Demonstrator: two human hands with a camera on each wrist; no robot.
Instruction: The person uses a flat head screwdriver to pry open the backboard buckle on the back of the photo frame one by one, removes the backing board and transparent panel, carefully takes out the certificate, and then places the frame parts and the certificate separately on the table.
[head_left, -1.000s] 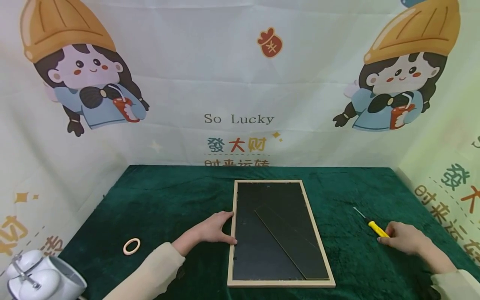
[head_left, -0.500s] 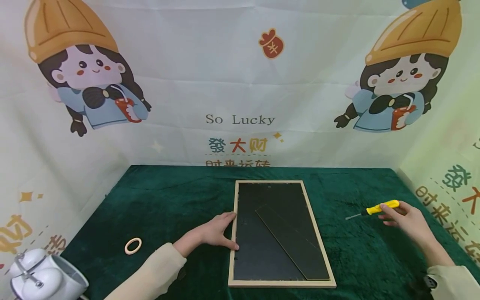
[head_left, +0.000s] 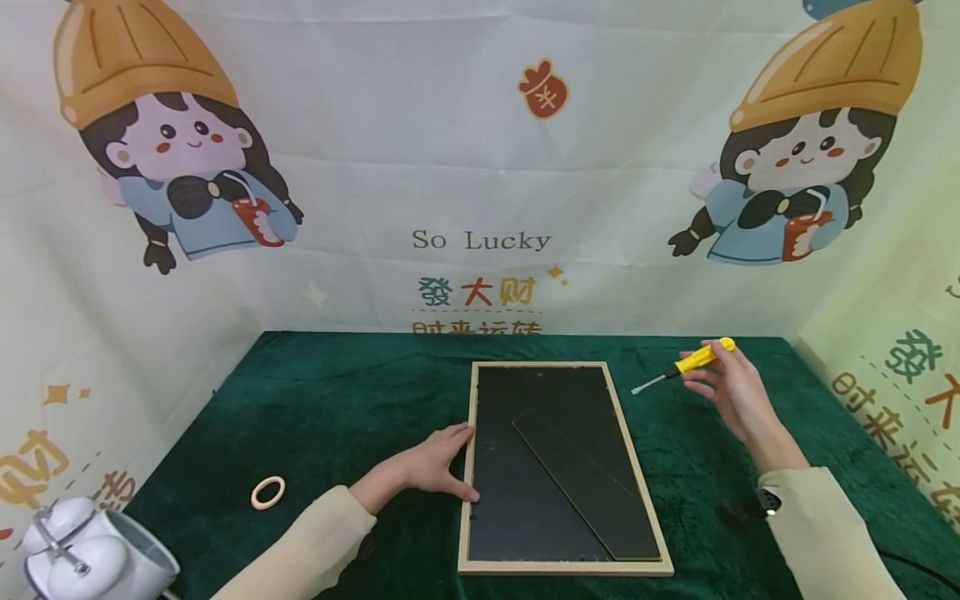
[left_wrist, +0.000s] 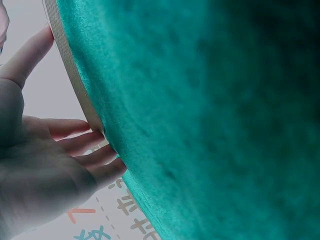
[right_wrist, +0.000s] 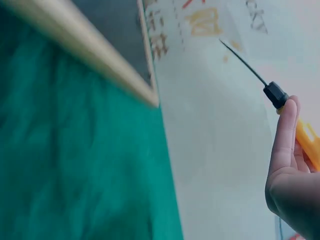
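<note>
A picture frame [head_left: 495,492] lies back up on the green cloth, its pale wooden border [head_left: 566,568] around a black backing board with a slanted stand flap [head_left: 577,483]. My left hand [head_left: 427,460] touches the frame's left edge with thumb and fingers spread and fairly straight, as the left wrist view also shows. Held up beyond the frame's right side is a yellow-handled screwdriver [head_left: 696,359], gripped by my right hand [head_left: 741,404]. Its metal tip points left and down, apart from the frame. In the right wrist view the handle [right_wrist: 307,137] is partly behind the fingers.
A light wooden ring [head_left: 267,492] lies on the green cloth [head_left: 360,392] to the left. At the bottom left corner stands a white twin-bell alarm clock [head_left: 97,554]. A printed curtain [head_left: 480,167] closes off the back and sides. A dark cable [head_left: 918,568] runs at the lower right.
My right hand has lifted the screwdriver off the cloth and carried it left and away from me, towards the frame's far right corner. The left hand has stayed at the frame's edge.
</note>
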